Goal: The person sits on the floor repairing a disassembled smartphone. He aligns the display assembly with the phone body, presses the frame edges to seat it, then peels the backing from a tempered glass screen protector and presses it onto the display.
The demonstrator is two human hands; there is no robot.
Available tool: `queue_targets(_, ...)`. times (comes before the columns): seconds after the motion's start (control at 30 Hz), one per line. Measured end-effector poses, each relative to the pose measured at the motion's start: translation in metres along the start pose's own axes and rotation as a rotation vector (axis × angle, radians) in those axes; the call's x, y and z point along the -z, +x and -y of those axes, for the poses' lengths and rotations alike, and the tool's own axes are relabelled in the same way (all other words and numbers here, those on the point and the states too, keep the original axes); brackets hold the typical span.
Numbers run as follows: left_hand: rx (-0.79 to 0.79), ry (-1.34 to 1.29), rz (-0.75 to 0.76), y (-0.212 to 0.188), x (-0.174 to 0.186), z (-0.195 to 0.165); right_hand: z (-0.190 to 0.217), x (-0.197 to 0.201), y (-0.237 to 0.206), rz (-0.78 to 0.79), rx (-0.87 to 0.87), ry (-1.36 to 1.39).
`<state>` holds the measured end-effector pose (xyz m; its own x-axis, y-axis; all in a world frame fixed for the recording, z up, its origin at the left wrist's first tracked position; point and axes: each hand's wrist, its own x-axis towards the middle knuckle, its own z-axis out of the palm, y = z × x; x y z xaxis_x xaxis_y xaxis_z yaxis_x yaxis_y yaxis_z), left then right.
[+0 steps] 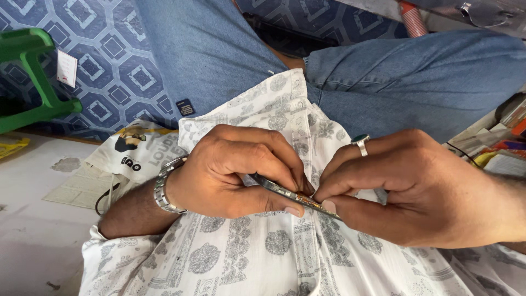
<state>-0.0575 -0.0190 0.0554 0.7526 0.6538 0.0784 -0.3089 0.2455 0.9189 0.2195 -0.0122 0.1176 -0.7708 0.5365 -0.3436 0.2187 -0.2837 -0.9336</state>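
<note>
Holding a thin flat circuit-board strip [296, 195] edge-on over the lap, both hands are closed on it: the left hand [230, 172] pinches its left part between thumb and fingers, the right hand [422, 189] pinches its right end, fingertips of both nearly touching at the middle. The strip lies just above a white paisley shirt [263, 257] that covers the near lap. To do this grip well, I judge pressure should stay on the strip's edges, not its faces, with the wrists steadied against the body. A metal wristwatch [163, 189] sits on the left wrist, a green-stone ring [360, 143] on a right finger. Beyond are blue jeans [416, 77]; far left, a green plastic stool [30, 77] on blue patterned floor [109, 60]
</note>
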Motion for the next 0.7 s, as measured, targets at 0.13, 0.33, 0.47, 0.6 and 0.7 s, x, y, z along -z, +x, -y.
queue_targets(0.13,-0.001,-0.005,0.001,-0.0001,0.0009,-0.0008,0.0014,0.0028,0.0023,0.049,-0.056,0.006)
queue_targets(0.33,0.005,0.011,0.005,0.0002,0.0006,0.0003,0.0,0.006,0.002,0.095,-0.086,-0.03)
queue_targets(0.47,0.007,0.006,0.006,-0.0012,0.0008,0.0013,-0.0001,0.0053,0.0027,0.105,-0.088,-0.032)
queue_targets(0.6,0.008,0.006,0.004,-0.002,0.0001,0.0022,-0.0001,0.0057,0.0036,0.119,-0.088,-0.03)
queue_targets(0.7,0.007,0.003,0.005,-0.0013,-0.0005,0.0028,-0.0006,0.0064,0.0033,0.128,-0.101,-0.043)
